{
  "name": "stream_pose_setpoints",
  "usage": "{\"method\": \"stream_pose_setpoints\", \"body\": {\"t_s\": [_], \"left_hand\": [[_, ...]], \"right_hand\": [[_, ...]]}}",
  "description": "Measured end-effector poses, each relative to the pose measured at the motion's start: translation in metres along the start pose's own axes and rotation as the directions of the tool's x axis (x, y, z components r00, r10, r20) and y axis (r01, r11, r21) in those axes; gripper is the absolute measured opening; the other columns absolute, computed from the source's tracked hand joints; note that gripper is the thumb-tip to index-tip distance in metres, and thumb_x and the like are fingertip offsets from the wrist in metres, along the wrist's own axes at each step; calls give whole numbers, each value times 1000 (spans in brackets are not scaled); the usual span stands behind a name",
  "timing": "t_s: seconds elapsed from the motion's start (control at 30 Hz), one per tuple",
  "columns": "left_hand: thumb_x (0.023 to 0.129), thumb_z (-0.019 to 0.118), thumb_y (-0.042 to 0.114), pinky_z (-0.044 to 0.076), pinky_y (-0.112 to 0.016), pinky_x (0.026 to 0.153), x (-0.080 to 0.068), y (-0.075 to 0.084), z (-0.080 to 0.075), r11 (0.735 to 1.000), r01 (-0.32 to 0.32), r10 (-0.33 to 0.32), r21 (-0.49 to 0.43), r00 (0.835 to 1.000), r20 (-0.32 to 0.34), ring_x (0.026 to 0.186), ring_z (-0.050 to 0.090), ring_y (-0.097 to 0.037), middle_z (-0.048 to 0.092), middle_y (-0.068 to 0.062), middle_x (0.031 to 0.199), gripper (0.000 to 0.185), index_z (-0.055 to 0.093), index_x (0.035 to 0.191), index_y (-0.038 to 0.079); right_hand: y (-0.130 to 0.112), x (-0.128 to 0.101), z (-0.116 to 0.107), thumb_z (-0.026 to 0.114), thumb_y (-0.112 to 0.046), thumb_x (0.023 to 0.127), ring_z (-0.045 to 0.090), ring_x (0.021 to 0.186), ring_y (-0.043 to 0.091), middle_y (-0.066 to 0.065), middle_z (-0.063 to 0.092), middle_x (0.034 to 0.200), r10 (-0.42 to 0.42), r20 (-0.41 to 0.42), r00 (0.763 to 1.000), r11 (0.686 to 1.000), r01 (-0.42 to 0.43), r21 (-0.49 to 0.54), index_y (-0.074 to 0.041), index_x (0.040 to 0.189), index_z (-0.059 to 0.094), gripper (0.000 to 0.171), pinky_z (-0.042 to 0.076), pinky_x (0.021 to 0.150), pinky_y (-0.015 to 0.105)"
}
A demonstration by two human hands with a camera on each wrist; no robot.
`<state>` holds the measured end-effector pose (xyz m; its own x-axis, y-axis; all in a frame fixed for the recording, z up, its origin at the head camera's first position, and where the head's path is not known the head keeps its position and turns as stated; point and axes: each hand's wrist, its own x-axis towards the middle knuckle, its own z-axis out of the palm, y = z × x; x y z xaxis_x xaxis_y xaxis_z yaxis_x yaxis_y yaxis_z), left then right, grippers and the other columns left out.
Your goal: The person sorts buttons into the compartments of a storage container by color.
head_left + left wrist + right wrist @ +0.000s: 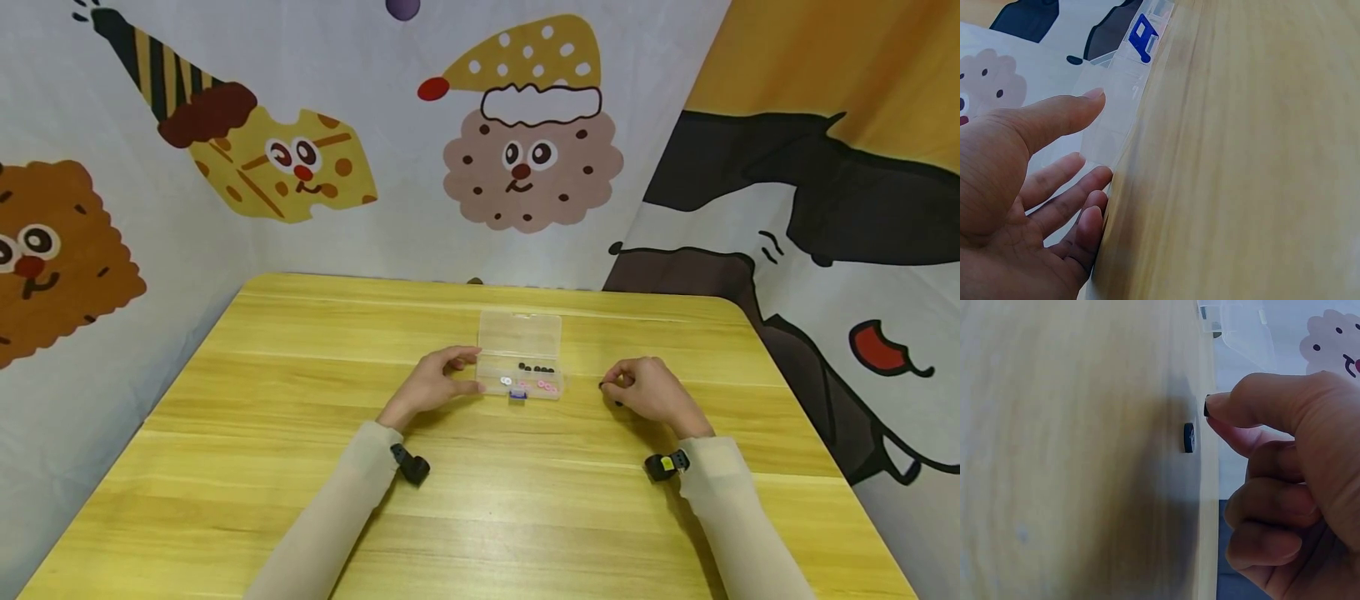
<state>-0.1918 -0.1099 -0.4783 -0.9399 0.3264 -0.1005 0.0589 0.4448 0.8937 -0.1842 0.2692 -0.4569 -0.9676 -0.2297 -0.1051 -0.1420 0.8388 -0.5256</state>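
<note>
A clear plastic box [519,377] with its lid [520,333] raised stands on the table, a blue latch [517,393] at its front. Several black beads [538,369] lie in its back part, with white beads [506,381] and pink beads [547,387] in front. My left hand [435,382] is at the box's left end, thumb and fingers spread apart and fingertips right at its edge. Off to the right of the box, my right hand [647,388] pinches a small black bead [1207,406] between thumb and index finger. Close below, another flat black bead [1189,437] lies on the table, a pale mark on its face.
The wooden table [450,508] has rounded far corners. Behind it hangs a white cloth [405,242] printed with cartoon figures. Each wrist wears a small black camera [412,465].
</note>
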Motion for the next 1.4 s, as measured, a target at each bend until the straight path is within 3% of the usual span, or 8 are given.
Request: {"method": "stream_pose_setpoints", "body": {"t_s": [0.33, 0.93, 1.4], "left_hand": [[87, 84, 22, 45, -45, 112, 1, 0, 0, 1000, 3, -3, -3, 1000, 6, 126, 55, -26, 64, -3, 137, 64, 58, 146, 20], [87, 84, 23, 45, -44, 112, 1, 0, 0, 1000, 2, -2, 3, 1000, 1, 127, 55, -26, 64, -3, 137, 64, 58, 145, 20], [87, 84, 22, 45, -44, 113, 1, 0, 0, 1000, 7, -7, 2, 1000, 3, 128, 55, -26, 64, -3, 138, 64, 59, 145, 20]], "right_hand": [[-2, 2, 5, 72, -27, 96, 40, 46, 14, 0, 49, 58, -18, -52, 998, 999, 21, 49, -17, 99, 77, 11, 35, 44, 25], [-15, 9, 17, 72, -29, 97, 39, 48, 13, -1, 50, 60, -78, -90, 993, 987, 90, 131, -17, 101, 76, 13, 35, 46, 26], [-33, 19, 25, 71, -29, 98, 36, 48, 13, 0, 49, 59, -81, -83, 993, 981, 95, 172, -20, 100, 77, 11, 33, 46, 25]]}}
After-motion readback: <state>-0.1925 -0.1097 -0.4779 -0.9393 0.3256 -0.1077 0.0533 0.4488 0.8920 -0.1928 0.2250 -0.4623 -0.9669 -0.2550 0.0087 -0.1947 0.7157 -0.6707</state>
